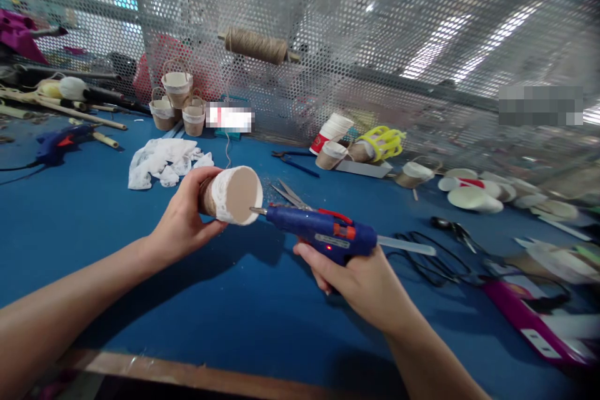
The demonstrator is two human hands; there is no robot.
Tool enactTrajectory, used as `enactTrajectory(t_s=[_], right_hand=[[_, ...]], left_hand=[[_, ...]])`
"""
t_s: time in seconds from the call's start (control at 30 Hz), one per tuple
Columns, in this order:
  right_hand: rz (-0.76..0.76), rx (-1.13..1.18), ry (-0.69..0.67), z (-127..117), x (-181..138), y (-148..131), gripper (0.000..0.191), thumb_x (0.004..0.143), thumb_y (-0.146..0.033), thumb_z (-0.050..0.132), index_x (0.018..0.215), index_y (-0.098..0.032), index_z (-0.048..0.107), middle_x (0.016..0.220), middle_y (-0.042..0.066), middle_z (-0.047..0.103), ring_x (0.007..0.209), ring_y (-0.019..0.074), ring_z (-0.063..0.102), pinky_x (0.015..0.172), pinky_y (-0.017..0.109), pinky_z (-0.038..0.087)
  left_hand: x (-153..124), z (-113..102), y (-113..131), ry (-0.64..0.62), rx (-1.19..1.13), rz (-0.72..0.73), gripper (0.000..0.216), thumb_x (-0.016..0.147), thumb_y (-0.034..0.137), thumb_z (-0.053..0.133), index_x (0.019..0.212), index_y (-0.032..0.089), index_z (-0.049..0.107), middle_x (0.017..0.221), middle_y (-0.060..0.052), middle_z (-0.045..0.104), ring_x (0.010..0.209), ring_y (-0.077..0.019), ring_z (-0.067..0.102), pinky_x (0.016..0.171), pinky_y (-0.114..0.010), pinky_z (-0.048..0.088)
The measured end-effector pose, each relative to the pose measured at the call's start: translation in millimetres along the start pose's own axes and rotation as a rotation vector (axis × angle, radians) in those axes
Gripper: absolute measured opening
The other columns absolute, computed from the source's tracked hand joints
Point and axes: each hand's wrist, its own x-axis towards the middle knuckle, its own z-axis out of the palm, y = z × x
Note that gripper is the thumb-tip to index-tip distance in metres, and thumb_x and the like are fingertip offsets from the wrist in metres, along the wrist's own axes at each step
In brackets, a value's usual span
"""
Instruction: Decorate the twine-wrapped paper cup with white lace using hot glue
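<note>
Rough twine and textured lace ring a cup with a matt, papery end on my remote feed, where I also see a smooth plastic glue gun with a metal nozzle, metal scissors and perforated metal screening.

Nearer than the cup, the table leaves passing room, but scissors, pliers and a power strip obstruct the right.

Tan cup with white lace band, blue-and-orange glue gun, blue tabletop; magenta power strip
</note>
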Motion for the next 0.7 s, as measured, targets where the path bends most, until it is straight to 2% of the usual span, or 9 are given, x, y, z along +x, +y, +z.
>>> enactTrajectory(t_s=[0.07, 0.13, 0.27, 0.33, 0.5, 0.57, 0.7], right_hand=[[0.001, 0.024, -0.063, 1.3, -1.1, -0.8, 0.024, 0.076, -0.037, 0.057, 0.065, -0.017, 0.055, 0.040, -0.005, 0.047, 0.037, 0.0090, 0.044, 0.042, 0.023, 0.042], [-0.006, 0.043, -0.068, 0.8, -1.9, -2.7, 0.023, 0.077, -0.037, 0.057, 0.066, -0.017, 0.055, 0.039, -0.005, 0.046, 0.036, 0.0086, 0.044, 0.042, 0.023, 0.042], [-0.039, 0.020, 0.060, -3.5, -1.0, -4.9, 0.031, 0.077, -0.039, 0.057, 0.055, -0.019, 0.050, 0.039, -0.004, 0.048, 0.038, 0.0092, 0.047, 0.046, 0.023, 0.045], [-0.039, -0.030, 0.082, -4.5, 0.1, -4.4, 0.034, 0.077, -0.039, 0.057, 0.051, -0.019, 0.048, 0.039, -0.003, 0.049, 0.038, 0.0094, 0.048, 0.046, 0.024, 0.045], [0.011, 0.009, -0.095, -3.3, -1.0, -3.7, 0.027, 0.077, -0.037, 0.058, 0.059, -0.018, 0.051, 0.039, -0.004, 0.047, 0.038, 0.0091, 0.046, 0.043, 0.023, 0.043], [-0.006, 0.064, -0.121, -4.1, -1.6, -4.0, 0.026, 0.078, -0.038, 0.056, 0.063, -0.017, 0.053, 0.039, -0.005, 0.045, 0.037, 0.0086, 0.044, 0.042, 0.023, 0.042], [-0.068, 0.157, -0.049, -7.3, 0.8, -3.9, 0.025, 0.082, -0.039, 0.053, 0.072, -0.017, 0.056, 0.039, -0.007, 0.045, 0.036, 0.0071, 0.041, 0.039, 0.021, 0.037]], left_hand=[[0.6, 0.3, 0.2, 0.003, 0.017, 0.004, 0.057, 0.069, 0.016, 0.061, 0.119, 0.017, 0.034, 0.112, -0.015, 0.050, 0.104, -0.0265, 0.053, 0.087, -0.044, 0.048], [1.4, 0.0, 1.0, -0.013, 0.047, 0.002, 0.059, 0.068, 0.014, 0.060, 0.121, 0.016, 0.035, 0.115, -0.016, 0.049, 0.107, -0.0282, 0.051, 0.089, -0.046, 0.046], [3.5, -2.4, 4.4, -0.054, 0.092, -0.017, 0.062, 0.067, 0.012, 0.060, 0.124, 0.016, 0.035, 0.117, -0.015, 0.049, 0.111, -0.0290, 0.049, 0.093, -0.048, 0.043], [4.1, -3.1, 5.8, -0.054, 0.091, -0.020, 0.060, 0.067, 0.013, 0.060, 0.123, 0.018, 0.036, 0.116, -0.014, 0.049, 0.110, -0.0281, 0.049, 0.093, -0.048, 0.042], [4.0, -3.0, 6.2, -0.059, 0.090, -0.037, 0.059, 0.067, 0.015, 0.060, 0.121, 0.018, 0.037, 0.114, -0.013, 0.049, 0.109, -0.0276, 0.049, 0.092, -0.048, 0.043], [3.6, -3.0, 5.9, -0.073, 0.092, -0.047, 0.061, 0.068, 0.017, 0.063, 0.123, 0.018, 0.036, 0.116, -0.014, 0.048, 0.110, -0.0279, 0.049, 0.093, -0.047, 0.042], [2.4, -1.1, 6.4, -0.101, -0.018, -0.144, 0.068, 0.062, 0.034, 0.074, 0.119, 0.018, 0.040, 0.112, -0.012, 0.050, 0.104, -0.0278, 0.052, 0.089, -0.045, 0.046]])
